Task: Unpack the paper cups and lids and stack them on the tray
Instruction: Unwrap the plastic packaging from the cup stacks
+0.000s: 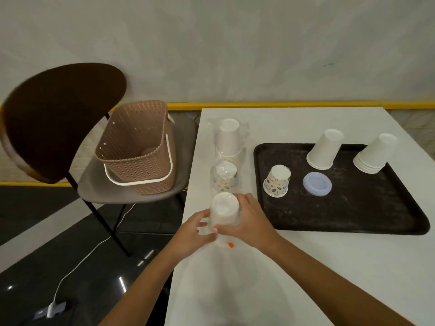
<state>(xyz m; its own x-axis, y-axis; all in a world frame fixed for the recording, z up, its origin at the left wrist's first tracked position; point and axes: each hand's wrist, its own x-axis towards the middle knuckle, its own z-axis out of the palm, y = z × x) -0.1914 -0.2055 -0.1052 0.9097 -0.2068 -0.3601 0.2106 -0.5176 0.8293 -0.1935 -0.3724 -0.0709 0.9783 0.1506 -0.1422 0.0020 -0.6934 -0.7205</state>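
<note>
At the table's [294,267] left edge, the left hand [195,228] and right hand [247,222] both curl round a wrapped white stack [224,211], seemingly lids. Rightward, the black tray [341,215] carries cup stacks [322,150] along its far rim, with open floor nearer.

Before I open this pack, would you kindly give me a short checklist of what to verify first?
1. Grip: left hand and right hand both hold the white stack in clear plastic wrap: ok.
2. Wrap off that stack: plastic covers it: not ok.
3. Cups or lids inside: cannot tell.
4. Room on the black rectangular tray: its near half is bare: ok.
5. Placed stacks steady: the middle white paper cup stack and the far-right white paper cup stack stand rim down on the tray: ok.
</note>
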